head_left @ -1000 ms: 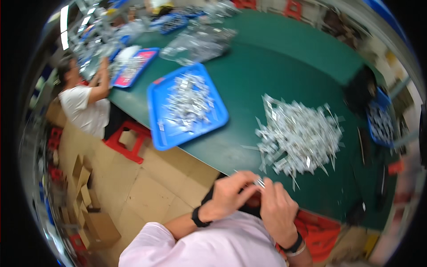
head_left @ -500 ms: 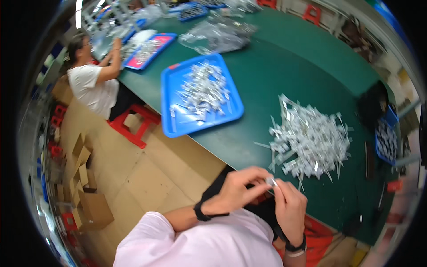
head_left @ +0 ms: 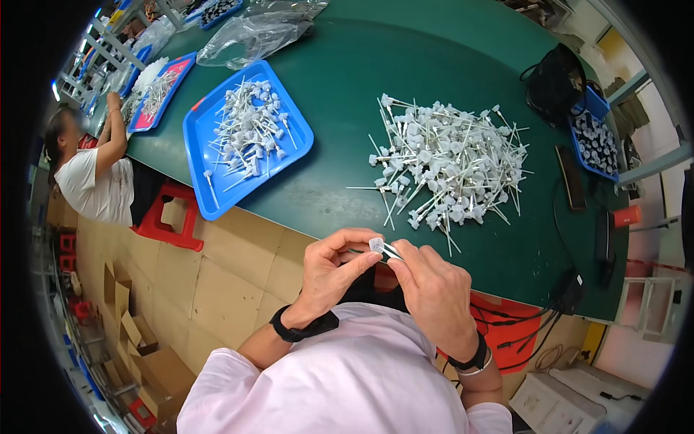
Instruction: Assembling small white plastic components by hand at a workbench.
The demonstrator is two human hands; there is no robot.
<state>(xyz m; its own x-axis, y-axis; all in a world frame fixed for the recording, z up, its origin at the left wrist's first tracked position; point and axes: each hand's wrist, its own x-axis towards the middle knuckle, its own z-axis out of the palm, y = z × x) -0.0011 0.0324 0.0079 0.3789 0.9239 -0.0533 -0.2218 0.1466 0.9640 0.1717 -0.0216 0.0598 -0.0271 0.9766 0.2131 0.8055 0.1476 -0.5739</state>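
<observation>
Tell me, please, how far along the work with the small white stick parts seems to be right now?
Done, it seems: a modest batch lies in the blue tray. In hand: the left hand and right hand pinch one small white part together at the table edge. Left: the loose pile on the green table looks larger than the tray's batch, so probably most remains.

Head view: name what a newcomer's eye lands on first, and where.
The big heap of white stick parts on the green table, right of centre. Left of it lies a blue tray holding more. Near the bottom, left hand and right hand pinch one small white part.
</observation>
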